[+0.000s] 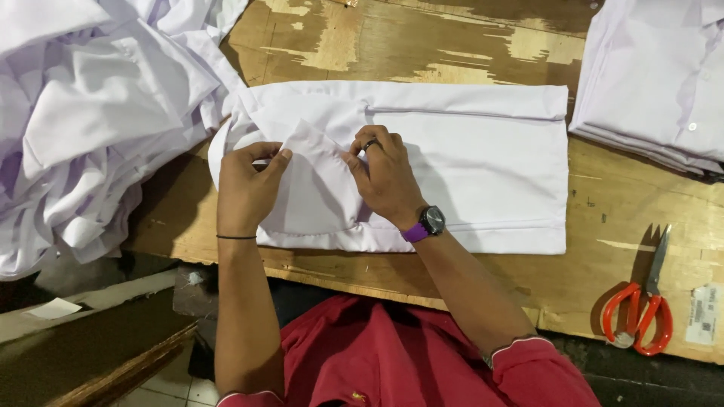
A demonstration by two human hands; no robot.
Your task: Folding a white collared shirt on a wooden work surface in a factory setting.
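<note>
I have only the head view: it looks steeply down from above the worktop (467, 53), close in, facing forward over my own arms.

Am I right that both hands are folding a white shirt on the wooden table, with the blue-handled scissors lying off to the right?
Not quite: the scissors have red-orange handles, not blue, as the head view shows. The rest holds: the left hand and right hand are folding the white shirt on the wooden table, scissors off to the right.
</note>
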